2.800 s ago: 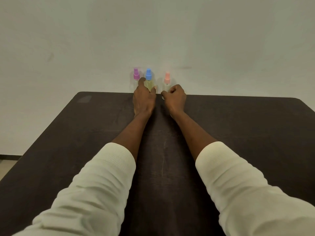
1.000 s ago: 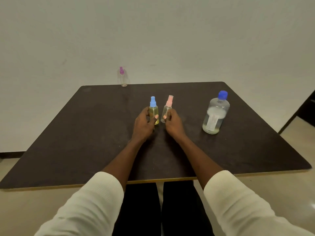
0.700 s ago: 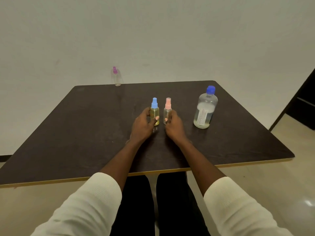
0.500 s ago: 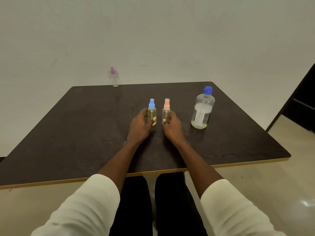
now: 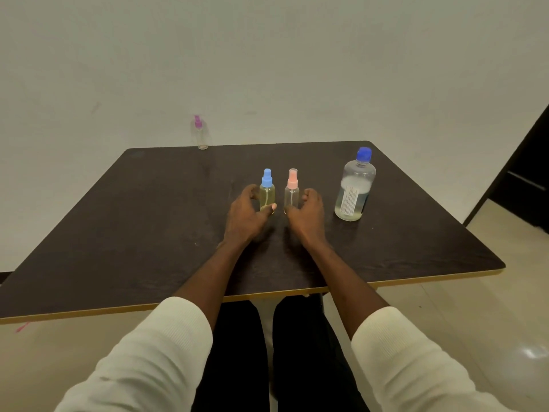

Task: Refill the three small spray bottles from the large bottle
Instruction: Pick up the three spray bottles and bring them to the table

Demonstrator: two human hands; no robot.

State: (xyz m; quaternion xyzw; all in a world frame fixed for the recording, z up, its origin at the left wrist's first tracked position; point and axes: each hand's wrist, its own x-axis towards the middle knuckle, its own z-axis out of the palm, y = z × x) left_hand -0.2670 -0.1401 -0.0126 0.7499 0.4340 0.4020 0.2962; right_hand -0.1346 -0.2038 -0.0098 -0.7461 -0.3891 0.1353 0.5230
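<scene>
— What do the hands have?
— The left hand (image 5: 246,214) holds the blue-top bottle (image 5: 267,193), fingers curled round it. The right hand (image 5: 307,214) curls by the pink-top bottle (image 5: 292,191) – I can't tell if it grips.
— Are they full?
— The blue one has yellow stuff in it (the pink one looks almost empty). All caps are on.
— And further back?
— The large bottle (image 5: 355,188) stands to the right, shut. The purple-top bottle (image 5: 200,133) waits at the far edge of the table (image 5: 118,221). I think no pouring has begun.
</scene>
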